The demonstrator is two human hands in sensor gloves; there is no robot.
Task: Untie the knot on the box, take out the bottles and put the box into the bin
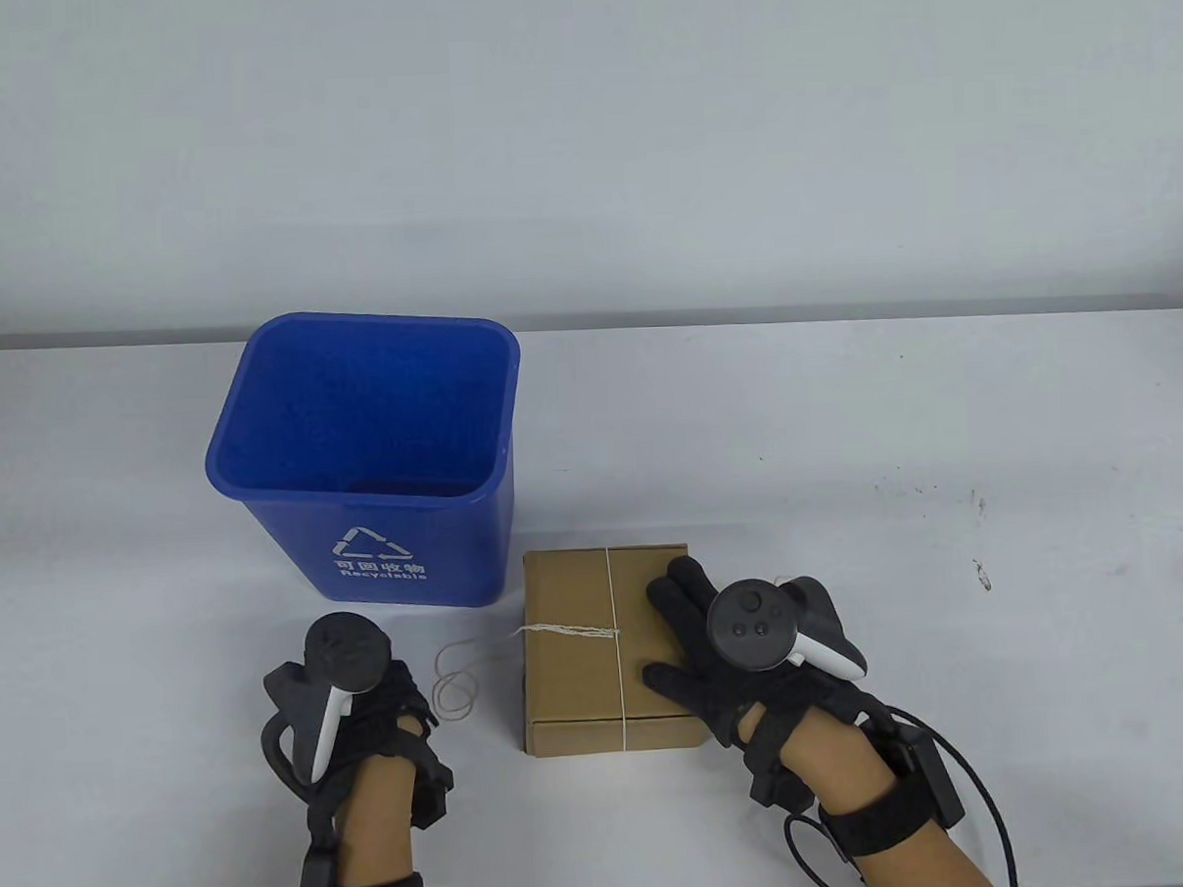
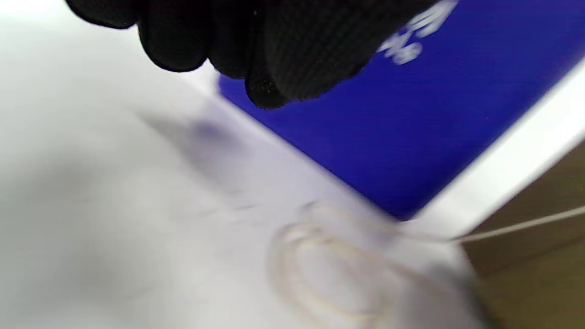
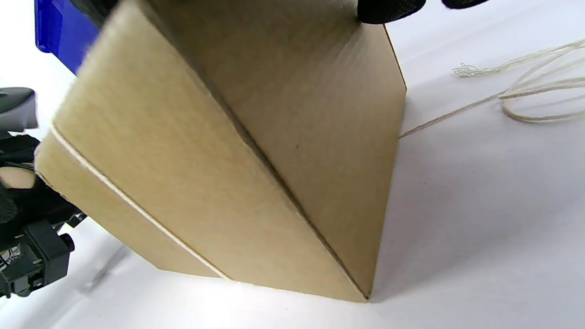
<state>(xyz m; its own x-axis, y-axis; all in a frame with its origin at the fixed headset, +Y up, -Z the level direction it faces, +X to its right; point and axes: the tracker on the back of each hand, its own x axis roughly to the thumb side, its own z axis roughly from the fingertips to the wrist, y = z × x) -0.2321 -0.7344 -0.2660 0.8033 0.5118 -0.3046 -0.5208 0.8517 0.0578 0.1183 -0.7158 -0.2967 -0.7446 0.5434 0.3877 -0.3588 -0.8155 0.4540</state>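
A flat brown cardboard box (image 1: 572,679) lies on the white table, just in front of the blue recycling bin (image 1: 390,540). A thin string (image 1: 615,599) runs around the box, with a frayed bit (image 1: 560,631) lying across its top. From the box's left side the string trails off into loose coils (image 1: 455,683) on the table. My right hand (image 1: 686,596) lies flat on the box's right part, fingers straight. My left hand (image 1: 397,697) hovers left of the box beside the coils. Its fingers (image 2: 274,55) hang curled, with nothing seen in them. No bottles show.
The bin (image 2: 388,137) stands upright and looks empty. Close up, the box (image 3: 228,160) fills the right wrist view, with string coils (image 3: 534,96) beyond it. White table extends right of the box and behind the bin; a grey wall stands at the back.
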